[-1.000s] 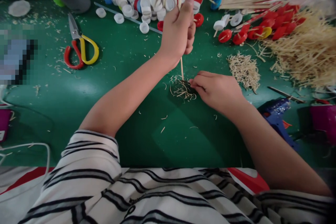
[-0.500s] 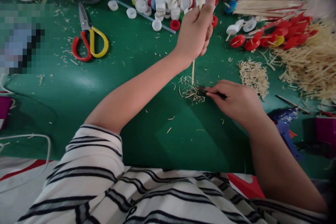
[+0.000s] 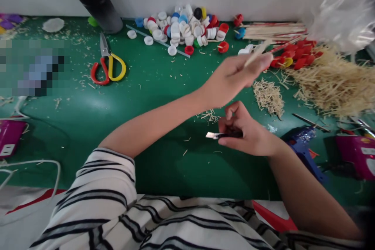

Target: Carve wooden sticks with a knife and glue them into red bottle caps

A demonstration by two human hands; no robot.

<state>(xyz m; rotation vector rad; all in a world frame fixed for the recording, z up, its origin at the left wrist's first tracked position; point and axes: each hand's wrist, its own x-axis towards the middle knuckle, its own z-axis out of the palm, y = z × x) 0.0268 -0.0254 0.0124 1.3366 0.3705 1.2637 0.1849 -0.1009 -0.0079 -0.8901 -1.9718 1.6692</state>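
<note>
My left hand point(image 3: 234, 78) is closed round a thin wooden stick point(image 3: 255, 54), held out over the green mat and blurred by motion, its tip pointing toward the red caps on sticks point(image 3: 293, 56). My right hand point(image 3: 244, 133) is closed on a small knife point(image 3: 218, 135) whose short blade sticks out to the left, just above the mat. A small heap of wood shavings point(image 3: 208, 116) lies on the mat just behind my right hand.
Bottle caps point(image 3: 181, 31) are piled at the back, red-and-yellow scissors point(image 3: 107, 66) lie to the left, a black tube point(image 3: 93, 0) stands behind them. Cut wood slivers point(image 3: 334, 82) heap up at right, with a blue glue gun point(image 3: 301, 146) and a purple box point(image 3: 356, 154) nearer.
My left hand has swung the stick from upright over the shavings to a slant toward the right. My right hand has drawn the knife back toward me, off the shavings.
</note>
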